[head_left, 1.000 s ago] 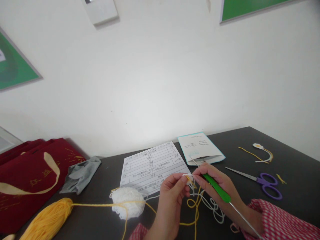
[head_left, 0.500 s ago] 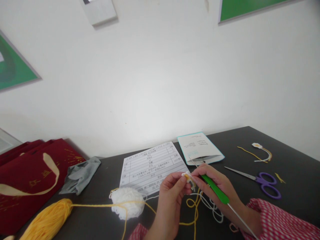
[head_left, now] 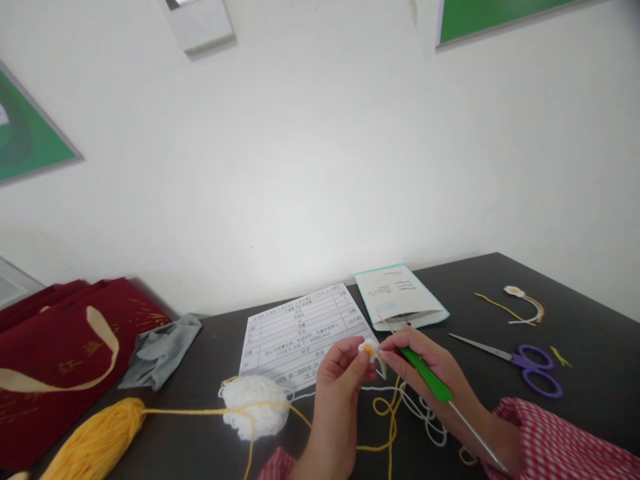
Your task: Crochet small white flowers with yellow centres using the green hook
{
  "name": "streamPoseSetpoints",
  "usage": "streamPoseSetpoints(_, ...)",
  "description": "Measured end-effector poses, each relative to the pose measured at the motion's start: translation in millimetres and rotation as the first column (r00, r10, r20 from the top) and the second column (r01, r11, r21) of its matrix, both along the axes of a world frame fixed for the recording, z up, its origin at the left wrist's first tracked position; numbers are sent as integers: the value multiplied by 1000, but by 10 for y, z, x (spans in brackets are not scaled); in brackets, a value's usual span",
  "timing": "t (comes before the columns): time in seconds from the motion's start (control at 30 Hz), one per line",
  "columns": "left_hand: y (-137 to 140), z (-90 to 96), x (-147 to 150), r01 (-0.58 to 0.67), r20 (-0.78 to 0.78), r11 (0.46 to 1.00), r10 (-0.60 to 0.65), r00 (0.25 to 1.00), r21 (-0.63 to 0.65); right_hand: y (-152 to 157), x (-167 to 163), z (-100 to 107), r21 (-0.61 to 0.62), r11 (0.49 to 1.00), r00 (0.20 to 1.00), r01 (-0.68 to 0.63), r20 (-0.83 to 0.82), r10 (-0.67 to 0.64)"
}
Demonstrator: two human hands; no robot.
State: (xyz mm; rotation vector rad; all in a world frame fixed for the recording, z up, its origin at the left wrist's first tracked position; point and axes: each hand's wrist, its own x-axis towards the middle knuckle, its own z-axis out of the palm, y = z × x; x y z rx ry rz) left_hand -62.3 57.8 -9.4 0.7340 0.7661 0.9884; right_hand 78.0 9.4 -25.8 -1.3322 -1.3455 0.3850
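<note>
Between the thumb and fingers of my left hand [head_left: 340,380] is a small white and yellow crochet piece [head_left: 371,349]. My right hand [head_left: 435,373] is closed around a crochet hook [head_left: 425,375] with a green handle and thin metal ends. One end of the hook points up past my fingers, the other slants down toward my sleeve. My right fingertips touch the edge of the crochet piece. White yarn [head_left: 420,417] and yellow yarn [head_left: 393,427] lie in loops under my hands. The stitches themselves are too small to make out.
A white yarn ball [head_left: 257,403] and a yellow skein [head_left: 95,443] lie left, near a red bag [head_left: 65,367] and grey cloth [head_left: 160,350]. Behind my hands are a printed sheet [head_left: 300,333] and a pouch [head_left: 400,293]. Purple scissors [head_left: 530,367] and a crocheted flower [head_left: 514,291] lie right.
The crochet piece has turned slightly in my left fingers, so more of its white and yellow face shows. My right hand and the hook have shifted a little to the left.
</note>
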Motion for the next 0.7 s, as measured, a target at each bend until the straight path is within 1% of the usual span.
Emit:
streamPoseSetpoints(0.17, -12, -4, 0, -52, -12, 998, 52, 999, 28, 20, -5, -37, -21, 999, 999, -33, 32, 33)
streamPoseSetpoints(0.4, 37, -100, -6, -122, -20, 992, 122, 992, 29, -7, -11, 39, 22, 1000, 996, -19, 89, 17)
streamPoseSetpoints(0.57, 83, -163, 2, -135, -9, 991, 135, 991, 7, -28, -47, 20, 64, 994, 989, -84, 128, 76)
streamPoseSetpoints(0.7, 48, -115, 11, -123, 8, 992, 123, 992, 12, -8, -31, 13, 73, 996, 991, -57, 122, 48)
